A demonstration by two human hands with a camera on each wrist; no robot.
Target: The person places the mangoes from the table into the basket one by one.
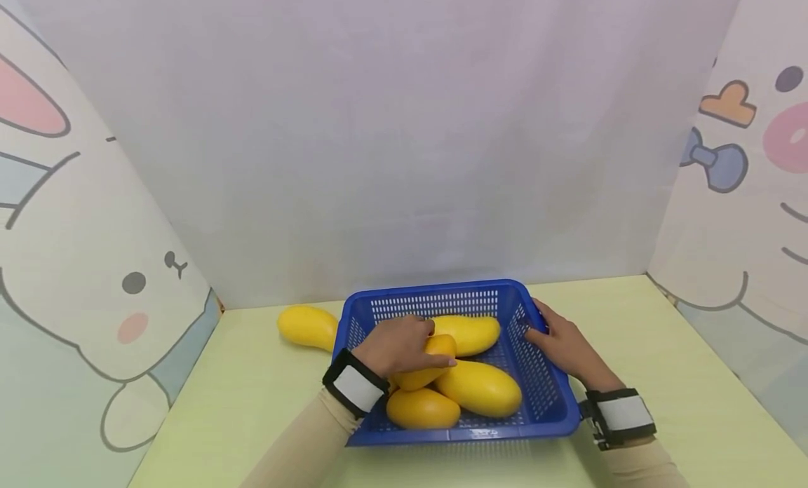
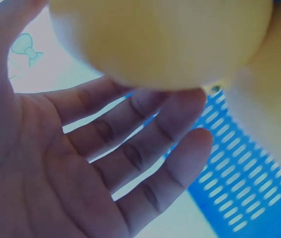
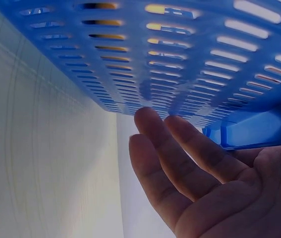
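Observation:
A blue plastic basket (image 1: 492, 432) with slotted walls stands on the table with several yellow mangoes in it. Inside it, my left hand (image 1: 399, 345) holds an orange-yellow mango (image 1: 416, 380), thumb on the near side and fingers over the far side. The left wrist view has the fingertips touching a large pale fruit (image 2: 160, 39); the thumb's tip is out of that view. Around the held one lie a long mango (image 1: 470, 334) behind, another (image 1: 485, 390) to the right and a smaller one (image 1: 423, 409) in front. My right hand (image 1: 568, 346) grips the basket's right rim, thumb inside, fingers outside.
One more yellow mango (image 1: 307, 327) lies on the pale yellow-green table (image 1: 252, 397), outside the basket at its left. A whitish cloth wall (image 1: 404, 158) rises close behind the basket. Cartoon-printed panels (image 1: 95, 278) flank the table on both sides.

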